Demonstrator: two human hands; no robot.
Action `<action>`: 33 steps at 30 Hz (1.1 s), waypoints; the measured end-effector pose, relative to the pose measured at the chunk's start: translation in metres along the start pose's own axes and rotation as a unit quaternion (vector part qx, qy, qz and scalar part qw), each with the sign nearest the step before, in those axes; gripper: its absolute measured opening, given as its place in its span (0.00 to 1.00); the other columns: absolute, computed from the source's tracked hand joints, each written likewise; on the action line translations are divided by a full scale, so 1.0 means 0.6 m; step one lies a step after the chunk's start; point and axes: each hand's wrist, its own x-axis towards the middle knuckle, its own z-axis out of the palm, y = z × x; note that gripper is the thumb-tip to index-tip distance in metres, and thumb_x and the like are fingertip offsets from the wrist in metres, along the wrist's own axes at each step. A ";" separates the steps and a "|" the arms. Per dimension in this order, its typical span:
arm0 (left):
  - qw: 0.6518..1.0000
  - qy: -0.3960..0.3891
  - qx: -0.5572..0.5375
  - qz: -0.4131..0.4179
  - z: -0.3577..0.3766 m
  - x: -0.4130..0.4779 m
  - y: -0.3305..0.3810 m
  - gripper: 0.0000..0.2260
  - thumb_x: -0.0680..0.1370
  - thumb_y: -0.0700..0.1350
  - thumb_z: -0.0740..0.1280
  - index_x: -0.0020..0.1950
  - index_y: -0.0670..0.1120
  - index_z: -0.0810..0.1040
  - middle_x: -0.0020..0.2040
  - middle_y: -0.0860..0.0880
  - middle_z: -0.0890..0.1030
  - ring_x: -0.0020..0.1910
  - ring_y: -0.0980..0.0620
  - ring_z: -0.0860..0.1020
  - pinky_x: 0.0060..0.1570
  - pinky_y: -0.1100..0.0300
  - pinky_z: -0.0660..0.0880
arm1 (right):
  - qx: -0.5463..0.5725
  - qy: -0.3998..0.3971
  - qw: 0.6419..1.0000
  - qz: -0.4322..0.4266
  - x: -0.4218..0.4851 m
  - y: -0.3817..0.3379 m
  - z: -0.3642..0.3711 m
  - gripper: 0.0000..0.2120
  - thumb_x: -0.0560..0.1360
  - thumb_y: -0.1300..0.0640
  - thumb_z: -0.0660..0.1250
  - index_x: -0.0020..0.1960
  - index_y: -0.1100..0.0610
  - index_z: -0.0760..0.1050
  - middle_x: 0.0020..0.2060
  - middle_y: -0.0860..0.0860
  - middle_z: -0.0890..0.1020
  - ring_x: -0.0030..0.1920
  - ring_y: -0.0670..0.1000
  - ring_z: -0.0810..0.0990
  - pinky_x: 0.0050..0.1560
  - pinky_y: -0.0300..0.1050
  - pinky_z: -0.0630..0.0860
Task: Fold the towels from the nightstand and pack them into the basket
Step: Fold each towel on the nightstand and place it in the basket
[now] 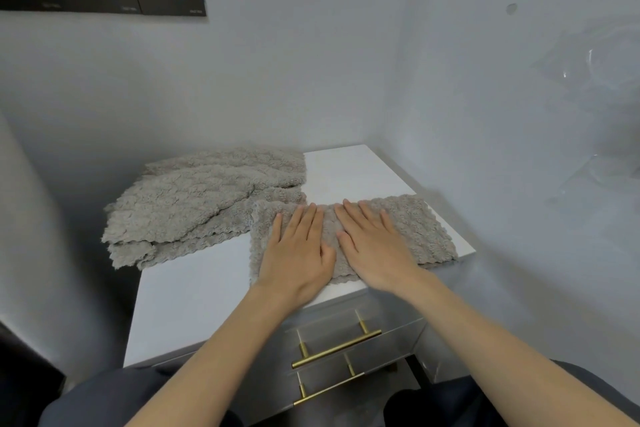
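Grey walls meet in a corner behind the white-topped nightstand [194, 288], which has brass drawer handles [336, 347] below. At its front right lies one beige towel [426, 229], spread flat, its long axis running left to right along the front edge, with the right end close to the stand's right side. The left hand [298, 253] and right hand [374, 246] lie side by side on it, palms down and fingers straight, pressing and gripping nothing. This looks like smoothing in the midst of folding; whether the towel is already doubled over I can't quite tell. The next move would call for pinching one short end and carrying it across to the other. A rumpled heap of towels [194, 204] waits at the back left, touching this one. No basket is in sight.
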 end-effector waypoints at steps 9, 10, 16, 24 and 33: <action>0.997 -0.023 0.021 -0.066 -0.015 -0.015 -0.041 0.31 0.80 0.59 0.42 0.77 0.47 0.36 0.77 0.47 0.35 0.76 0.51 0.34 0.73 0.52 0.33 | 0.002 -0.031 0.990 0.135 -0.030 0.096 -0.021 0.25 0.81 0.41 0.39 0.77 0.39 0.40 0.78 0.46 0.43 0.77 0.51 0.41 0.75 0.54 0.39; 0.996 -0.029 0.023 -0.077 -0.017 -0.016 -0.046 0.31 0.80 0.60 0.42 0.77 0.47 0.35 0.77 0.47 0.34 0.75 0.51 0.34 0.73 0.52 0.33 | 0.012 -0.036 0.988 0.151 -0.032 0.105 -0.024 0.25 0.81 0.41 0.40 0.77 0.40 0.40 0.78 0.47 0.42 0.78 0.53 0.42 0.75 0.55 0.41; 0.993 -0.010 0.023 -0.113 -0.028 -0.020 -0.047 0.32 0.81 0.60 0.43 0.78 0.44 0.37 0.77 0.45 0.36 0.76 0.49 0.35 0.72 0.52 0.32 | 0.052 0.000 0.981 0.186 -0.040 0.109 -0.042 0.26 0.82 0.43 0.47 0.78 0.49 0.52 0.76 0.58 0.58 0.75 0.57 0.56 0.72 0.51 0.55; 0.999 0.041 -0.001 -0.024 -0.045 0.013 -0.046 0.24 0.84 0.50 0.44 0.79 0.45 0.48 0.79 0.50 0.51 0.77 0.51 0.44 0.74 0.50 0.38 | 0.127 0.032 0.937 0.324 -0.024 0.113 -0.083 0.22 0.77 0.48 0.59 0.68 0.57 0.65 0.63 0.58 0.73 0.66 0.60 0.66 0.63 0.53 0.66; 0.998 0.028 0.041 -0.048 -0.046 0.053 -0.063 0.18 0.83 0.52 0.51 0.71 0.50 0.67 0.66 0.48 0.69 0.66 0.44 0.62 0.63 0.49 0.57 | 0.141 -0.020 0.939 0.314 0.011 0.127 -0.113 0.16 0.71 0.61 0.64 0.32 0.53 0.57 0.29 0.49 0.62 0.33 0.53 0.64 0.31 0.43 0.51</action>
